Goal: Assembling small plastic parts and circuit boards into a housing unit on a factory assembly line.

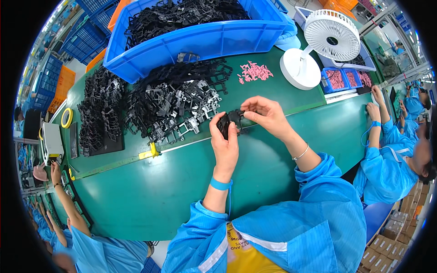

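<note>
Both hands are on one small black plastic part (230, 122), held up just above the green tabletop (182, 191), roughly in the middle of the scene. My left hand (225, 145) has a closed grip around the near side of it, fingers wrapped up over the part with the thumb on the left edge. My right hand (266, 113) comes in from the right and pinches the far right corner of the same part between thumb and fingertips, so that grip is narrow and closed on it too. I've got a blue wrist strap (220, 184) on the left wrist and a thin bracelet (301, 153) on the right.

Just left of my hands there's a big loose heap of black frames (175, 102) on the tabletop, and further left a tidier stack of the same stuff (100, 116). Far side, a blue bin (205, 38) is piled with more of them. A scatter of small pink pieces (255, 72) lies far right of the heap, next to a white desk fan (325, 43). Beyond the fan are small blue trays (341, 78) with more pink bits.

A co-worker in a blue coat (387, 159) sits off to my right, and another person's arm (68, 200) reaches along the left end.
</note>
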The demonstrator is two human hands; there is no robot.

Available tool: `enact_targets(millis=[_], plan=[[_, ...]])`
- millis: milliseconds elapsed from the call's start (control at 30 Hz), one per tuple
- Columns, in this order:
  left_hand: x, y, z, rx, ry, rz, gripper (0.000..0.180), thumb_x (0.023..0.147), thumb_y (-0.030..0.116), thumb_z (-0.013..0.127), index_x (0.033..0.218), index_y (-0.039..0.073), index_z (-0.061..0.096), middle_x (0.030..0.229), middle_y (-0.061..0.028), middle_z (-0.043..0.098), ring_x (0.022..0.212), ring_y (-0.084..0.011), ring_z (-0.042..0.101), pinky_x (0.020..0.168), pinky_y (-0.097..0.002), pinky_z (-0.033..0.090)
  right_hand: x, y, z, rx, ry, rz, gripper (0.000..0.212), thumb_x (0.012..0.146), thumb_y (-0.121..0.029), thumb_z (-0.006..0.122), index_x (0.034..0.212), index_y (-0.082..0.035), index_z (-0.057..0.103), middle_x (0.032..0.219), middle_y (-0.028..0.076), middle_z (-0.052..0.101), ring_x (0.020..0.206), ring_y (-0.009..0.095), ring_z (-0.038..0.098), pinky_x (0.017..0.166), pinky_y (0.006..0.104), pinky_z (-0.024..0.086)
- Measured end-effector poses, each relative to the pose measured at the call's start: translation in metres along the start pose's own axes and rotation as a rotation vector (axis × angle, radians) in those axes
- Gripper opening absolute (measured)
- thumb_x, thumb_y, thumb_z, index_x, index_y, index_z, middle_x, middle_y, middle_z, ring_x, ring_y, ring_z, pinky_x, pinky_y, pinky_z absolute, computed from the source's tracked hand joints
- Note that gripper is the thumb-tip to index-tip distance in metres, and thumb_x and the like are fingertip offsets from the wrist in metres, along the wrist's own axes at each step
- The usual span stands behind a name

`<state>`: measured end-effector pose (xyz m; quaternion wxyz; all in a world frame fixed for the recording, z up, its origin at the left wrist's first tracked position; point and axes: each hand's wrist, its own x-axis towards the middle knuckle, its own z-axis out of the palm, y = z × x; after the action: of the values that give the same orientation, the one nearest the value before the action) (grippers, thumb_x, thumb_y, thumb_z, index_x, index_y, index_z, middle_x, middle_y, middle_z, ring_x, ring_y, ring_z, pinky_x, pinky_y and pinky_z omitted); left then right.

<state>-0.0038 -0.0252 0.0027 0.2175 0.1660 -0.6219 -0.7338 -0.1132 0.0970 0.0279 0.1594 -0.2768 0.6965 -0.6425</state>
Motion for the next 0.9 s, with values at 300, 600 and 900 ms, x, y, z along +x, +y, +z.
enact_targets(millis=[300,600,900], plan=[[0.004,0.001,-0.001,-0.149,-0.141,-0.019,0.032,0.099,0.013,0.050,0.128,0.003,0.040,0.096,-0.0060,0.058,0.083,-0.0127,0.058,0.080,-0.0271,0.049,-0.001,-0.002,0.003,0.290,-0.045,0.241,0.014,0.086,0.001,0.066,0.101,0.002,0.065,0.087,0.004,0.067,0.079,0.010,0.063,0.073,0.0234,0.052],[0.006,-0.003,-0.001,-0.503,-0.112,-0.079,0.034,0.099,0.012,0.050,0.130,0.007,0.037,0.088,-0.0057,0.052,0.085,-0.0187,0.059,0.087,-0.0412,0.052,0.059,0.009,0.013,-0.463,0.093,-0.102,0.024,0.077,-0.011,0.075,0.100,-0.007,0.070,0.079,0.002,0.068,0.070,0.010,0.061,0.061,0.0247,0.047],[0.009,0.005,-0.007,-0.614,-0.023,-0.162,0.037,0.098,0.013,0.054,0.131,0.010,0.037,0.092,-0.0059,0.054,0.085,-0.0177,0.057,0.081,-0.0388,0.053,0.066,0.014,0.022,-0.411,0.151,0.032,0.032,0.075,-0.002,0.074,0.103,-0.004,0.057,0.078,0.006,0.067,0.071,0.014,0.064,0.064,0.0264,0.052]])
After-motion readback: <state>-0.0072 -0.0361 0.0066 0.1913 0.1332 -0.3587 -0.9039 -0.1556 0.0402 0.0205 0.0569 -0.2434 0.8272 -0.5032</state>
